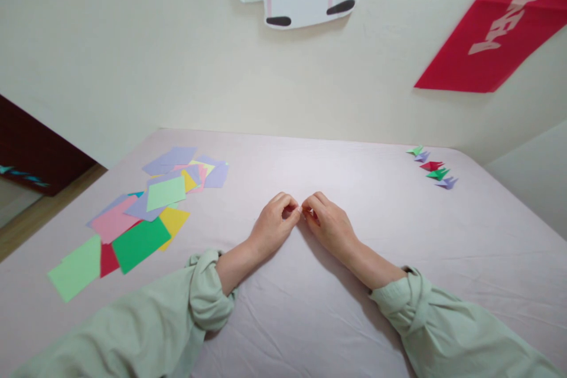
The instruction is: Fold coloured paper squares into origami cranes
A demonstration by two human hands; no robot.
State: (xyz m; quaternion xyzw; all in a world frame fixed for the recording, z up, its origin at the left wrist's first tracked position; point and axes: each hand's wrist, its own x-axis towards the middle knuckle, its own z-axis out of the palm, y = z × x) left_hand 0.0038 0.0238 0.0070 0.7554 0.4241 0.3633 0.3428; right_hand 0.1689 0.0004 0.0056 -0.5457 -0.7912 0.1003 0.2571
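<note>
My left hand and my right hand meet at the fingertips, low over the middle of the cloth-covered table. Both are closed in a pinch, thumb against forefinger. Between them is what looks like a small piece of paper. The fingers cover nearly all of it, so its shape and full colour are hidden. To the left lies a loose spread of coloured paper sheets, among them a dark green sheet, a pink sheet and a pale green sheet.
Several small folded paper cranes stand in a row at the far right, including a red crane and a green crane. A pale wall rises behind the table. On it hang a red banner and a cartoon cutout.
</note>
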